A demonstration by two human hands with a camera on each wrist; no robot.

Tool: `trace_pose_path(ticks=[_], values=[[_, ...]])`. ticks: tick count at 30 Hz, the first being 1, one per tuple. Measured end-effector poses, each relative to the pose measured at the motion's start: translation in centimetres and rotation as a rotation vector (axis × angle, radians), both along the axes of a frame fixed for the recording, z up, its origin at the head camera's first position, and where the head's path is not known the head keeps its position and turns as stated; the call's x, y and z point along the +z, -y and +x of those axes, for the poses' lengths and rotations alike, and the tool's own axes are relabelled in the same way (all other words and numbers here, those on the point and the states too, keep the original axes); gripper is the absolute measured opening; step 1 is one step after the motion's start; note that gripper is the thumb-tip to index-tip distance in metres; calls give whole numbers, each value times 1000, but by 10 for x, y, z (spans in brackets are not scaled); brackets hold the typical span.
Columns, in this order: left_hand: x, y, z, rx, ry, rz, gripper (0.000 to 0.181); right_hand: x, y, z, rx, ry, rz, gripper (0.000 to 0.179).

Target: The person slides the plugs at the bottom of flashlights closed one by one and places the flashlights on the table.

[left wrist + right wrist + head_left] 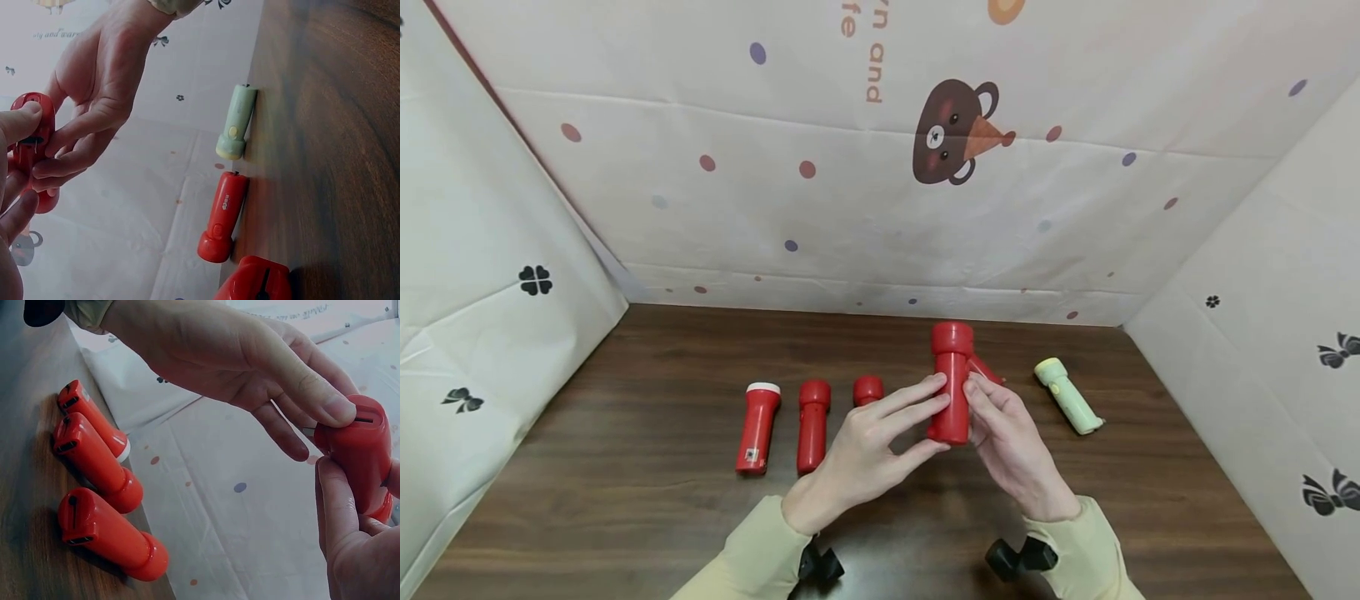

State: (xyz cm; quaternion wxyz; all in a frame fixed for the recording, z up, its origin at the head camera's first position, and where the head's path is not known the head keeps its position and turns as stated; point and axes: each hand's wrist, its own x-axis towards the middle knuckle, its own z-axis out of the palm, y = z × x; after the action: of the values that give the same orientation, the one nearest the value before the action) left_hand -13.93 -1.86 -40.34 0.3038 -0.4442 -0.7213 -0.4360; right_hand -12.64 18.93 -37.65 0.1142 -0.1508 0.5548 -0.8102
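Observation:
A red flashlight (952, 387) is held upright above the table between both hands, its wide head at the top. My left hand (872, 437) grips it from the left, and in the right wrist view its thumb presses near the slotted tail end. My right hand (1015, 442) pinches its other side, fingers partly hidden. Small metal prongs (35, 145) show by the tail in the left wrist view. Just behind the right hand lies another red flashlight (223, 215). Beyond the left hand, a third red flashlight (868, 389) is partly covered.
On the left of the brown wooden table (647, 433) lie a red flashlight with a white rim (757, 429) and a plain red flashlight (812, 427). A pale green flashlight (1069, 397) lies to the right. Patterned white sheets (850, 200) rise around the back and sides.

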Motion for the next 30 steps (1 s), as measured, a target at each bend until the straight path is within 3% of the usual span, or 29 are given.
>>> trace_pose_path(ticks=[19,30], values=[[0,-2,3,27,0,20,56,0,4,4,-32,24,12,28],[1,-2,3,44,-16,33,58,1,7,5,-99,59,63,25]])
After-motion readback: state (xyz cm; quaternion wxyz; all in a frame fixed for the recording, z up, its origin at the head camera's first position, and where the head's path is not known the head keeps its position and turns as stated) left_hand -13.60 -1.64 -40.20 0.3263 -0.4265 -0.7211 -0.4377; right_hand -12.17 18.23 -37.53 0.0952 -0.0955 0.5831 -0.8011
